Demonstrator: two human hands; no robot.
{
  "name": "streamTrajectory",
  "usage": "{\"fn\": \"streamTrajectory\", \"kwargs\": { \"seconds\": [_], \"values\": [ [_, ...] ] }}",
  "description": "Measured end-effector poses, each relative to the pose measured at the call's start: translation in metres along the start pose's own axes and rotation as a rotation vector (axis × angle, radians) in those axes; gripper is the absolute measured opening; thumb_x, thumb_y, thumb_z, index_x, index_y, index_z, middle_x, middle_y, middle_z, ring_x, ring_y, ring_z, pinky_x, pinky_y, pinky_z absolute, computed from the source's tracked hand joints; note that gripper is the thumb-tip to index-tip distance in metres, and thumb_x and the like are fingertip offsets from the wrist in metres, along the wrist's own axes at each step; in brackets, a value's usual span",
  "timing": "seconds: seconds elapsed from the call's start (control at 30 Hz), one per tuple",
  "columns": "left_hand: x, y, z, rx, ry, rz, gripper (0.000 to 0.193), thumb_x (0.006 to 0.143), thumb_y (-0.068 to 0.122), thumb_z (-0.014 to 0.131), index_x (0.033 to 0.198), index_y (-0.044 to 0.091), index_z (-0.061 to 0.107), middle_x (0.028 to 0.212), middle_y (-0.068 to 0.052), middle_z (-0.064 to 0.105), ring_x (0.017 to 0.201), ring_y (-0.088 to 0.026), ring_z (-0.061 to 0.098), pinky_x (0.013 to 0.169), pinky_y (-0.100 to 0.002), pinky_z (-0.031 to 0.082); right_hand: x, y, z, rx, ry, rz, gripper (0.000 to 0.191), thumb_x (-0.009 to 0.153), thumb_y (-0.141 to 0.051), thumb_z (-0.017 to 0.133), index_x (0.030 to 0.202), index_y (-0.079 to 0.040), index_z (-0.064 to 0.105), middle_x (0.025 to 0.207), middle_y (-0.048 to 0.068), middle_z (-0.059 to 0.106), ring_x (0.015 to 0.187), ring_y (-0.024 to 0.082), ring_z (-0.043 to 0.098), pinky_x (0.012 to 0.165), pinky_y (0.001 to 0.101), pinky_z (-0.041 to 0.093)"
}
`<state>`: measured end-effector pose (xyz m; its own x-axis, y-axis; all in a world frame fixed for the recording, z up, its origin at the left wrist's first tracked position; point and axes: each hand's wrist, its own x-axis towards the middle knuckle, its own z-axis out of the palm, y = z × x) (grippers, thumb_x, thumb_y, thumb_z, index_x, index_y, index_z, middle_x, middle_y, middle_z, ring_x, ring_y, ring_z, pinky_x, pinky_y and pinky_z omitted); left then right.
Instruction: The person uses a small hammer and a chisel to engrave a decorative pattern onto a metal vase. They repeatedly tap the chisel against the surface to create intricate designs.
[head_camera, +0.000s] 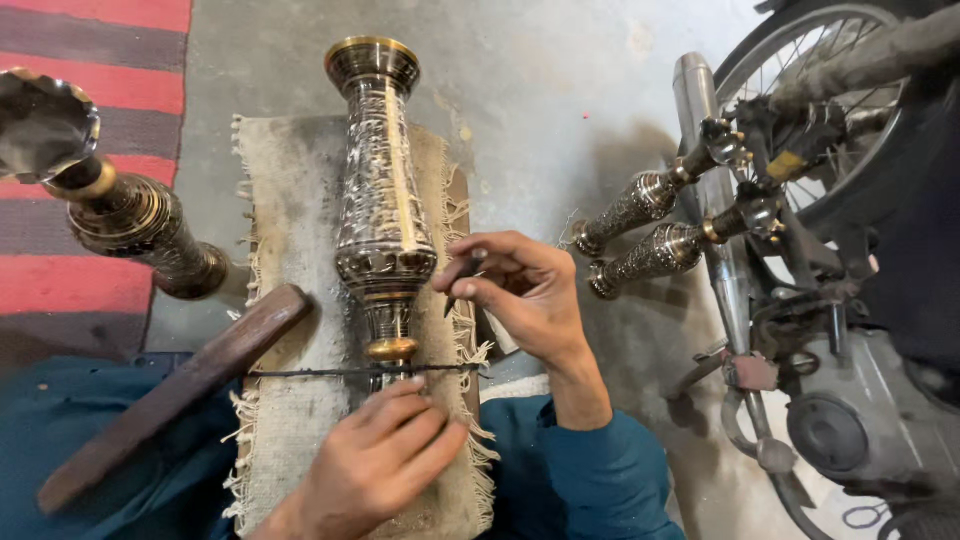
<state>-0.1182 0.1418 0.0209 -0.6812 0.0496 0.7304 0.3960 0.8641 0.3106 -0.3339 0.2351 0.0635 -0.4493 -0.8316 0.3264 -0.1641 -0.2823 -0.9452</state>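
The left hand (375, 460) pressed flat on the engraved brass vase (382, 205) lying on frayed burlap cloth (290, 200); the right hand (520, 290) had its grip pinching a small dark tool (462, 275).

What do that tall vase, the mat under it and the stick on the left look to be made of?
Vase: likely brass, polished and engraved, with gold-toned bands. Mat: coarse woven cloth, perhaps burlap, with frayed edges. Stick: dark wood, smooth and worn.
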Motion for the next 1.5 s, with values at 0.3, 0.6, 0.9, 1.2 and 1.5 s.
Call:
{"fn": "streamTrajectory", "kwargs": {
  "seconds": [0.3, 0.6, 0.9, 1.2, 1.5],
  "values": [
    [-0.024, -0.007, -0.008, -0.206, 0.124, -0.128, 0.034, 0.073, 0.010, 0.070, 0.106, 0.005, 0.073, 0.104, -0.010, 0.071, 0.101, -0.028, 0.070, 0.100, -0.050, 0.057, 0.036, -0.009, 0.049, -0.202, -0.201, 0.011, 0.028, 0.097, 0.007, 0.073, 0.124, 0.005, 0.070, 0.111, 0.015, 0.077, 0.105, 0.020, 0.077, 0.094, 0.0307, 0.066],
    [-0.101, -0.086, -0.098, 0.336, 0.034, -0.749, 0.060, 0.077, 0.027, 0.076, 0.131, 0.006, 0.061, 0.116, -0.017, 0.069, 0.109, -0.040, 0.066, 0.094, -0.049, 0.051, 0.052, -0.014, 0.072, -0.509, -0.305, -0.030, 0.031, 0.096, 0.002, 0.075, 0.126, 0.001, 0.069, 0.112, 0.011, 0.079, 0.102, 0.016, 0.079, 0.089, 0.0273, 0.067],
    [-0.143, -0.105, -0.112, -0.145, -0.340, -1.468, 0.072, 0.082, 0.026, 0.081, 0.147, 0.015, 0.053, 0.107, -0.013, 0.072, 0.098, -0.025, 0.077, 0.088, -0.037, 0.057, 0.048, -0.005, 0.094, -0.619, -0.253, -0.053, 0.028, 0.096, 0.003, 0.073, 0.124, 0.001, 0.069, 0.113, 0.011, 0.078, 0.104, 0.017, 0.079, 0.091, 0.0273, 0.067],
    [-0.092, -0.078, -0.115, -0.080, -0.271, -1.470, 0.088, 0.077, 0.018, 0.080, 0.156, 0.021, 0.043, 0.105, -0.018, 0.074, 0.093, -0.033, 0.075, 0.083, -0.039, 0.057, 0.051, -0.001, 0.098, -0.662, -0.260, -0.085, 0.026, 0.096, 0.003, 0.073, 0.123, 0.000, 0.071, 0.110, 0.010, 0.079, 0.102, 0.017, 0.080, 0.088, 0.0269, 0.068],
    [-0.056, -0.074, -0.134, 0.147, 0.026, -0.858, 0.084, 0.071, 0.010, 0.075, 0.150, 0.018, 0.047, 0.120, -0.016, 0.070, 0.094, -0.037, 0.071, 0.074, -0.046, 0.056, 0.048, -0.001, 0.094, -0.693, -0.274, -0.091, 0.029, 0.097, 0.002, 0.073, 0.125, 0.000, 0.069, 0.110, 0.009, 0.080, 0.102, 0.016, 0.080, 0.087, 0.0261, 0.067]
  ]
}}
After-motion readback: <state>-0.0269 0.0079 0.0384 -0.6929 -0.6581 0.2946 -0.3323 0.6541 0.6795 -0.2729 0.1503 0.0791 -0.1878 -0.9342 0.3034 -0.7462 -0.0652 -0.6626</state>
